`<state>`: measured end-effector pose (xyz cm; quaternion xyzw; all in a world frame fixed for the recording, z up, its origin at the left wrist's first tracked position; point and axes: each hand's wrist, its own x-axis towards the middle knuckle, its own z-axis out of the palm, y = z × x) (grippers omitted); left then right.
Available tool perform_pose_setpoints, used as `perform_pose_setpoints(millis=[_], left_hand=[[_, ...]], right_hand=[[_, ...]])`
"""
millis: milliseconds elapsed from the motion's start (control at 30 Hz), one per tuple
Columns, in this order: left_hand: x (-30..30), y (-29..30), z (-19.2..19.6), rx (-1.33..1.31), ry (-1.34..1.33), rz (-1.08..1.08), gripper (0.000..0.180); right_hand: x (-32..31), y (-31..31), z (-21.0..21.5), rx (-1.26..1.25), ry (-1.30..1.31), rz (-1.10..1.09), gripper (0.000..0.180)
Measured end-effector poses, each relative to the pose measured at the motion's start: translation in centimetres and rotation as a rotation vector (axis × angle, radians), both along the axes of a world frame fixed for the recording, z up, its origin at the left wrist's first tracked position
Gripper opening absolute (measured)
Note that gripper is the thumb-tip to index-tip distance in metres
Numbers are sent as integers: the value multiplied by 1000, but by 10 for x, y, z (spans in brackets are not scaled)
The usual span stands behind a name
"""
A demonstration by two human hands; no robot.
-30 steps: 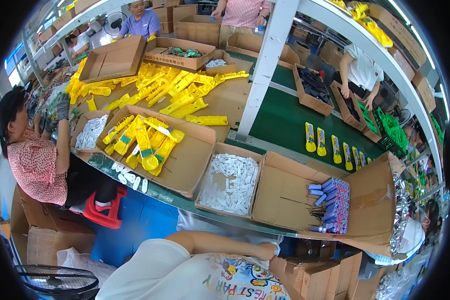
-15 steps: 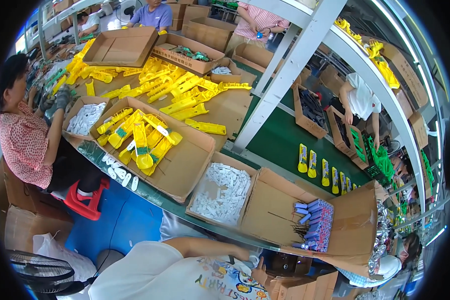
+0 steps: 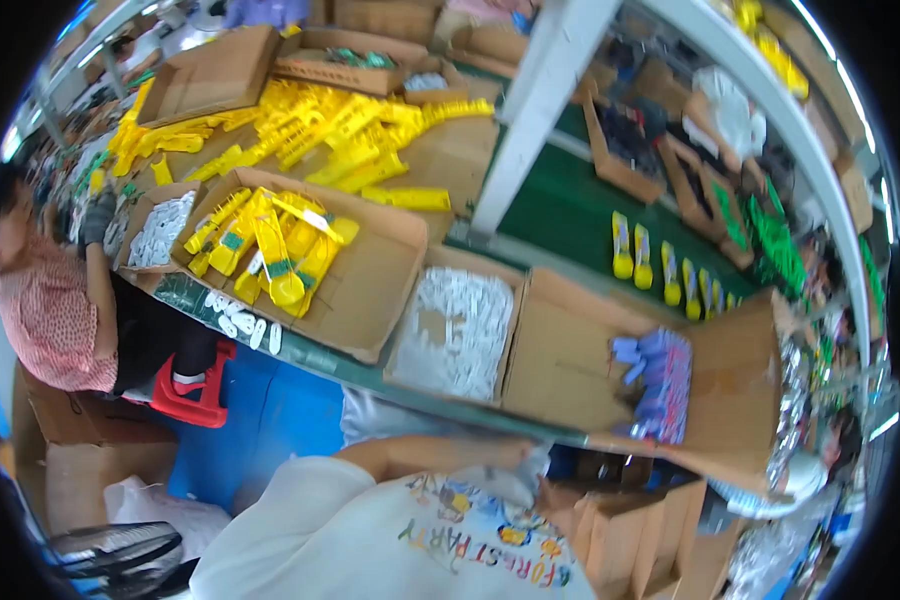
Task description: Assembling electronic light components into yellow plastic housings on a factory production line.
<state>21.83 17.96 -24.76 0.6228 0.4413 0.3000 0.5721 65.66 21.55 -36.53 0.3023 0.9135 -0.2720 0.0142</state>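
Observation:
My left arm bends across my body in front of my white printed shirt. At its end, my left hand (image 3: pixel 522 462) is blurred and partly covered by a whitish-grey thin material (image 3: pixel 526 484), perhaps a glove or cloth; I cannot tell which. My right hand (image 3: pixel 560 503) is close beside it, mostly hidden by the shirt and smeared by motion. Both hands are below the bench's near edge. Just beyond them on the bench are a carton of small white parts (image 3: pixel 460 330) and a carton with purple cylindrical cells (image 3: pixel 662 385).
A carton tray of yellow housings (image 3: pixel 290 250) stands left of centre, with more loose yellow housings (image 3: pixel 355 150) behind. White oval pieces (image 3: pixel 245 322) line the bench edge. A co-worker (image 3: pixel 55 310) sits at left by a red stool (image 3: pixel 198 390). Open cartons (image 3: pixel 635 535) stand at my right.
My view has swung and blurred, carrying the cell carton up and right in the picture. My hands stay close together. The co-worker's gloved hand has shifted slightly left and down.

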Motion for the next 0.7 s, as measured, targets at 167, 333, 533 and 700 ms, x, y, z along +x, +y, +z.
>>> perform_pose_setpoints(millis=[167,333,533,700], left_hand=[[-42,-3,24,83,280,181,27],[-54,-10,67,23,340,71,20],[-23,-2,55,-233,-364,-281,24],[-11,-11,60,-260,-467,-886,22]], right_hand=[[-162,-109,195,-269,110,-533,23],[-237,-80,304,-225,365,-798,13],[-229,-88,282,-716,597,-1088,17],[-229,-49,361,-766,792,-1019,14]])
